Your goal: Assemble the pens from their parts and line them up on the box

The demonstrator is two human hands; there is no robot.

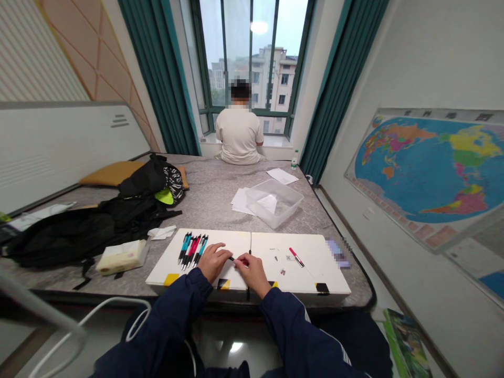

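Note:
My left hand (212,261) and my right hand (252,271) meet over a white board (236,242) on the bed's near edge. Together they pinch a small dark pen (233,258) between their fingertips. A row of several blue and red pens (192,248) lies just left of my left hand. To the right on the board sit a red pen (296,256) and a few tiny pen parts (282,264). Dark blue sleeves cover both my arms.
A clear plastic bin (274,201) stands behind the board, papers (241,199) beside it. Black bags (98,220) and a tissue pack (122,255) lie at left. Another person (239,131) sits at the window, back turned. A world map (429,168) leans on the right wall.

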